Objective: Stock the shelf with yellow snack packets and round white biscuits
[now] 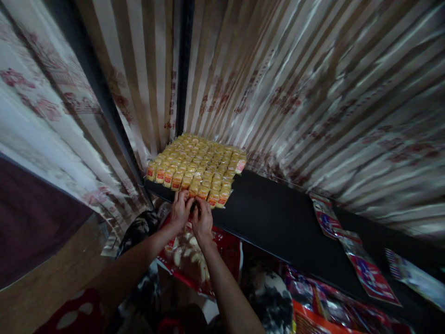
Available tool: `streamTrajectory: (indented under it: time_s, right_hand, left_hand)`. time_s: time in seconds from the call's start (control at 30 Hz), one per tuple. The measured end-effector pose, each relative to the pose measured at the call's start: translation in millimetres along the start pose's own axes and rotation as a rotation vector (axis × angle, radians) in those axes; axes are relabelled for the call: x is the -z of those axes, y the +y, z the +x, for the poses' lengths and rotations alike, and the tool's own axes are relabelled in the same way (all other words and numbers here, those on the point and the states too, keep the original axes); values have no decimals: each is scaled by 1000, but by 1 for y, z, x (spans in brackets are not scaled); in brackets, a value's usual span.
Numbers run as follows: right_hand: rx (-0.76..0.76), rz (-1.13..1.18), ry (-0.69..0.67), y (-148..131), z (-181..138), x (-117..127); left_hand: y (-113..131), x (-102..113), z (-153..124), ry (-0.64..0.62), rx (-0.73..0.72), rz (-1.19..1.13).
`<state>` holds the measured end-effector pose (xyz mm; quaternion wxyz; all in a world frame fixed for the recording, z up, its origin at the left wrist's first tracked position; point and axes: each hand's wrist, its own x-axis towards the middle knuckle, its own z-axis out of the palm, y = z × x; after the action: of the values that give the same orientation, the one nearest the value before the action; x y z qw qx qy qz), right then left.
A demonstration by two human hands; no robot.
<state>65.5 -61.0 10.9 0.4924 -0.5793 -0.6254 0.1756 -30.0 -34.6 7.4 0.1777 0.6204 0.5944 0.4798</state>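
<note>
Rows of small yellow packaged snacks in clear wrappers with red and orange labels stand close together at one end of a black shelf. At the front edge of these rows, my left hand has its fingers curled beside the nearest packets. Close to its right, my right hand is also curled, fingertips turned in toward the left. What lies between the fingers is dark and too small to make out. Below both hands is an open red bag with pale packets inside, partly covered by my forearms.
Flat red and purple packages lie farther right on the shelf, beside a whitish packet. Shiny coloured packages sit beneath the shelf's front edge. A striped, printed sheet hangs behind, with a dark upright post at the corner.
</note>
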Motion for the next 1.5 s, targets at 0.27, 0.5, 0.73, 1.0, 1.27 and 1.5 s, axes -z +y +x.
streamTrajectory:
  time_s: [0.27, 0.5, 0.73, 1.0, 1.27, 1.5]
  right_hand:
    - [-7, 30, -2, 9, 0, -2]
    - [-75, 19, -39, 3, 5, 1]
    - [23, 58, -47, 1, -2, 18]
    - [-132, 151, 182, 14, 16, 83]
    - [-226, -19, 303, 107, 126, 114]
    - [-293, -196, 287, 146, 201, 98]
  left_hand:
    - [3, -3, 4, 13, -23, 16]
    - [2, -3, 5, 27, -38, 45]
    - [6, 0, 0, 93, -91, 68]
    - [78, -18, -13, -19, -278, -119]
    - [129, -91, -41, -312, -66, -364]
    - [130, -118, -43, -459, 169, -388]
